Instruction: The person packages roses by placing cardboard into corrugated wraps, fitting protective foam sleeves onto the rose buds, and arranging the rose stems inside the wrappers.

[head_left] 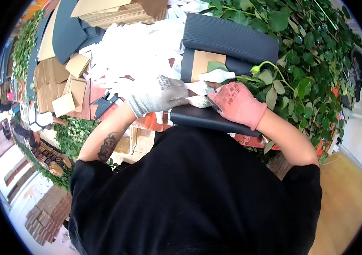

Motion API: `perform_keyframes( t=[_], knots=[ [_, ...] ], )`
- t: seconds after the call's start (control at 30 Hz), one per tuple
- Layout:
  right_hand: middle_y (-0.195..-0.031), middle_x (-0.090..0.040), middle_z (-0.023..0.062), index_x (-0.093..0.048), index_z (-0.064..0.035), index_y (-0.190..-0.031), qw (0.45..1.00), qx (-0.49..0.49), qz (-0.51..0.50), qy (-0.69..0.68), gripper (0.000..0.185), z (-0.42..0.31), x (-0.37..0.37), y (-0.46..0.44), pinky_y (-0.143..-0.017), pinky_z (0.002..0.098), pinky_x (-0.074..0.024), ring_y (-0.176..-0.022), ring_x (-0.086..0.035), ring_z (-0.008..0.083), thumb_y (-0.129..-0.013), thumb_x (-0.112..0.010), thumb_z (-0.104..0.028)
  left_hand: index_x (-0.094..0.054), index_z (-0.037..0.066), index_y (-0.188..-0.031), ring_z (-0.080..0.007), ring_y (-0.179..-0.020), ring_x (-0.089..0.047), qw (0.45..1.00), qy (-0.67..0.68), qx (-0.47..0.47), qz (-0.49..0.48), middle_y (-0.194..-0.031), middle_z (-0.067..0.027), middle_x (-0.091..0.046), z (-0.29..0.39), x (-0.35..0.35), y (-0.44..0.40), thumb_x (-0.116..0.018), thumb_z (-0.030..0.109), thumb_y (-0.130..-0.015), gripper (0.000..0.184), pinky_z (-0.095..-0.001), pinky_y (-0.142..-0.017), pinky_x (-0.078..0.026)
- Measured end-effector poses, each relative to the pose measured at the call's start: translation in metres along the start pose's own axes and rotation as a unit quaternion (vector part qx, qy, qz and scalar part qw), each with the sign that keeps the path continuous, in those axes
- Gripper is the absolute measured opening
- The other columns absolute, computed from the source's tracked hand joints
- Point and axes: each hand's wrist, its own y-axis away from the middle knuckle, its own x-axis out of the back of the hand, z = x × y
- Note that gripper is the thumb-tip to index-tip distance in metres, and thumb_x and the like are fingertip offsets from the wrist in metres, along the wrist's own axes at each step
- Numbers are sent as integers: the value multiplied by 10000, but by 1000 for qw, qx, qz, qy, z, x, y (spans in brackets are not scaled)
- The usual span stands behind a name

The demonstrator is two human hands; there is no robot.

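Note:
My left hand [162, 94], in a grey-white glove, has its fingers closed on the left ends of two net-sleeved flower heads [199, 94]. At their right ends is my right hand [237, 104], in a pink glove with dark marks, its fingers pinched together; what lies between them is hidden. Just above, another white net-sleeved bud [217, 75] rests on a brown cardboard piece [202, 60] and black sheet. A ribbed black roll [230, 37] lies behind, and a smooth black edge [212, 118] runs below my hands.
Leafy stems [304, 72] cover the right side, with a green bud [255, 69] near my right hand. White net sleeves [123, 51] are heaped behind my left hand. Cardboard stacks [117, 10] stand farther back. At the far left, a person [32, 136] is near more greenery.

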Motion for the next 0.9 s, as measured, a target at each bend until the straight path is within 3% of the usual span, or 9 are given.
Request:
perform_keyframes(
  t=[0.03,0.07,0.23,0.4,0.5,0.57,0.6,0.7,0.9],
  knots=[
    [-920,-604,103,-563,-70,-1121,998,12,11,59,429,0,2,0,-757,380,-442,-859,-574,266,-746,-623,-270,-623,57,-848,-302,-706,-580,1000,0,-8,-8,-774,-126,-577,0,1,0,-602,205,-848,149,-378,-632,-462],
    [-928,-601,105,-549,-66,-1136,989,-31,38,-140,455,3,8,-2,-761,383,-442,-868,-574,266,-738,-635,-269,-622,44,-823,-301,-686,-571,999,33,-25,13,-742,-121,-567,0,1,0,-615,188,-838,145,-379,-619,-457],
    [-901,-593,92,-518,-48,-1134,933,-89,84,-337,480,4,9,-4,-759,391,-452,-867,-582,256,-721,-662,-244,-614,8,-750,-279,-606,-541,991,113,-41,62,-668,-114,-547,-13,11,17,-655,119,-791,126,-380,-567,-436],
    [-866,-588,60,-540,-69,-1084,897,-81,133,-413,381,6,12,-9,-727,391,-451,-830,-586,243,-746,-633,-218,-618,-5,-1119,-213,-843,-658,956,-59,279,71,-1027,-173,-656,-8,66,57,-635,73,-783,345,-307,-753,-516],
    [-877,-592,54,-564,-108,-1064,915,-55,122,-380,319,9,27,-10,-703,380,-442,-820,-584,239,-762,-607,-202,-621,-5,-1102,-268,-900,-654,991,81,94,49,-1065,-180,-647,51,75,21,-633,190,-834,332,-332,-796,-504],
    [-892,-597,47,-583,-139,-1047,950,-76,-75,-294,292,16,49,-13,-691,370,-436,-818,-581,230,-764,-604,-206,-615,0,-1076,-338,-944,-616,992,114,-6,-50,-1071,-172,-635,61,58,1,-590,406,-859,461,-385,-826,-485],
    [-894,-597,49,-590,-132,-1030,952,-73,-63,-289,289,15,47,-10,-695,375,-440,-806,-588,233,-755,-613,-215,-631,62,-1059,-279,-850,-634,992,110,-62,11,-931,-100,-656,48,33,-3,-572,463,-852,456,-359,-764,-492],
    [-900,-595,55,-588,-131,-1028,948,-85,-68,-300,291,23,64,-9,-693,370,-445,-789,-598,237,-757,-621,-233,-633,30,-1073,-277,-855,-626,955,215,101,-176,-926,-123,-657,45,43,-15,-573,423,-865,448,-358,-781,-478],
    [-876,-579,73,-592,-104,-1001,948,-194,-88,-235,279,18,65,-22,-658,378,-469,-758,-617,238,-770,-621,-258,-652,63,-1060,-244,-840,-635,980,115,64,-151,-925,-92,-666,45,42,-13,-591,432,-851,428,-345,-771,-481]
  ],
)
